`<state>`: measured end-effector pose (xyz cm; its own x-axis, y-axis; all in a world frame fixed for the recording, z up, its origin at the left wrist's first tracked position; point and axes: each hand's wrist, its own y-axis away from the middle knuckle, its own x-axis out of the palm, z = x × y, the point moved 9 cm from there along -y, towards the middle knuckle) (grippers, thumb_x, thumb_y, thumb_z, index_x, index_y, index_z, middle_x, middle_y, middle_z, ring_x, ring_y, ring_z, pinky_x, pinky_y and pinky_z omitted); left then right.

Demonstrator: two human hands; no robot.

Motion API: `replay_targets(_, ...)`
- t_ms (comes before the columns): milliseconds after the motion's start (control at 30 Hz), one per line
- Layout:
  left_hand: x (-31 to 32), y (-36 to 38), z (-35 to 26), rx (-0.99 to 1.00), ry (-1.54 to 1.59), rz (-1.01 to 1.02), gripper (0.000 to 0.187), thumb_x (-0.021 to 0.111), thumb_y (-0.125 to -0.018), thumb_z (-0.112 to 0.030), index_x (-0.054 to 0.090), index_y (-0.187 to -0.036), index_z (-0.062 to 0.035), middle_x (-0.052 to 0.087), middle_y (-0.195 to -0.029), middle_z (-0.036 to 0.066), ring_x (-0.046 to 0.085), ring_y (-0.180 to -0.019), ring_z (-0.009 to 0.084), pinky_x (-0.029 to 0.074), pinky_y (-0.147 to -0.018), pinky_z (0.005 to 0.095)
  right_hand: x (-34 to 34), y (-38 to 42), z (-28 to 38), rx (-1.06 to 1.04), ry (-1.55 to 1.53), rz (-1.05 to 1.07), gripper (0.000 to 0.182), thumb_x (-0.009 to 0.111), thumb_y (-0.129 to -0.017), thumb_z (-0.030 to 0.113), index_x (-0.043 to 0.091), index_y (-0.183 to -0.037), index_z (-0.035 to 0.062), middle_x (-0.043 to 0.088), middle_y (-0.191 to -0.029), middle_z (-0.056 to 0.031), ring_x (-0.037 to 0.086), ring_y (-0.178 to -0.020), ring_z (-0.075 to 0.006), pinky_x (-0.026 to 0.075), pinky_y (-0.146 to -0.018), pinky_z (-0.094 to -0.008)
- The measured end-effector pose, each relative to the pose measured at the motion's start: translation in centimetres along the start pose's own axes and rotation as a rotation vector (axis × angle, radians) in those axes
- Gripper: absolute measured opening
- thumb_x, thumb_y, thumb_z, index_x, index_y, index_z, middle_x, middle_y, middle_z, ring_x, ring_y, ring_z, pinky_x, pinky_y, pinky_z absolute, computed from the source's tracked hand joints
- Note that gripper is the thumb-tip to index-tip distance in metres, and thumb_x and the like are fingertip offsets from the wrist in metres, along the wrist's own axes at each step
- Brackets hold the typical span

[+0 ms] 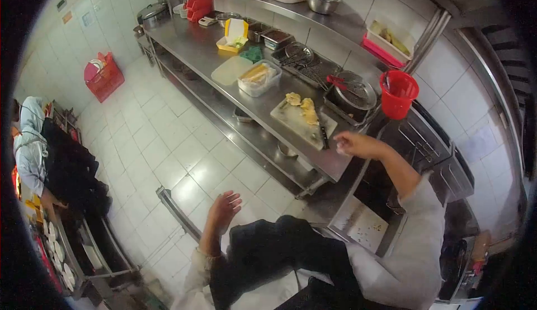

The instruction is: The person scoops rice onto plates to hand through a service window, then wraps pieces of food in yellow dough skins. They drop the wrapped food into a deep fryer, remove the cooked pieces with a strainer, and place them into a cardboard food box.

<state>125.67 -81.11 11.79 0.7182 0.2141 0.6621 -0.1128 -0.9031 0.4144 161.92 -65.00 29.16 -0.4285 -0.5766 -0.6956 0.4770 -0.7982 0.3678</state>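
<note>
The right hand [358, 144] hovers at the near edge of the steel bench [207, 47], fingers curled shut, holding something too small to tell; just beside it lies a knife [323, 134] on the cutting board [291, 121], which carries yellow food pieces [305, 109]; the left hand [225, 209] hangs low over the tiled floor [162, 142], fingers loosely spread, empty; a red bucket [398, 95] stands behind; another person [33, 148] works at far left.

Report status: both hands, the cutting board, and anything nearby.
Right hand closed at the counter edge by the knife; contents unclear. Left hand open, empty, over the floor. Cutting board holds yellow food pieces. Red bucket beyond; another person far left.
</note>
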Motion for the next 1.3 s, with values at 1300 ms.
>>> replay_targets(1300, 19.6, -33.0, -11.1, 0.017, -0.834, 0.389, 0.031, 0.045, -0.094, -0.027, 0.047, -0.117, -0.0060, 0.053, -0.108, 0.004, 0.049, -0.098, 0.0139, 0.040, -0.082, 0.0282, -13.6, -32.7, -12.3, 0.354, 0.078, -1.038, 0.025, 0.052, -0.080, 0.002, 0.043, -0.102, -0.0019, 0.052, -0.095, -0.0257, 0.054, -0.086, -0.0436, 0.044, -0.073, -0.0470)
